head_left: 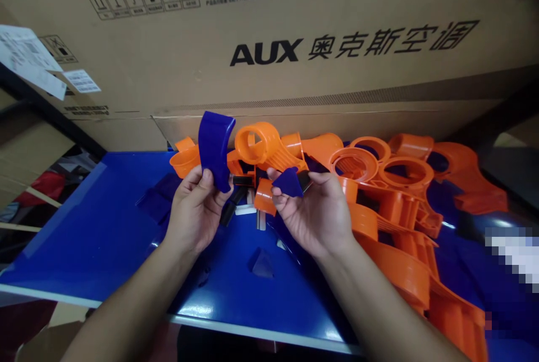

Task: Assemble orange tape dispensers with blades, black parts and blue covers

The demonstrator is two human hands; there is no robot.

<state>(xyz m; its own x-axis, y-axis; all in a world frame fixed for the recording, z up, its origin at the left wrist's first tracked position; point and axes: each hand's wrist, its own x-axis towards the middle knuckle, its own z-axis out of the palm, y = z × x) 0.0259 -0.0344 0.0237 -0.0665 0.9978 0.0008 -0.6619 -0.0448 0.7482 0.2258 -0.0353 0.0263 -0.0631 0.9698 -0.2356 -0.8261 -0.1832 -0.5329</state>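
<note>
My left hand (pixel 196 213) is closed on a curved dark blue plastic piece (pixel 214 146), held upright with the thumb on its lower part. My right hand (pixel 314 216) pinches a small blue triangular plastic piece (pixel 289 182), and a dark flat bit shows beside it near the index finger. The two pieces are apart, above the blue tabletop (pixel 101 205). Between the hands lie a black cylindrical part (pixel 229 210) and a short orange ring (pixel 264 196). Another blue triangular piece (pixel 263 263) rests on the table below the hands.
Orange plastic tape dispenser frames (pixel 406 174) are heaped along the back and right of the table. Dark blue pieces (pixel 160 196) lie to the left. A large cardboard box (pixel 269 90) stands behind, and the table's pale front edge (pixel 236 328) runs nearest me.
</note>
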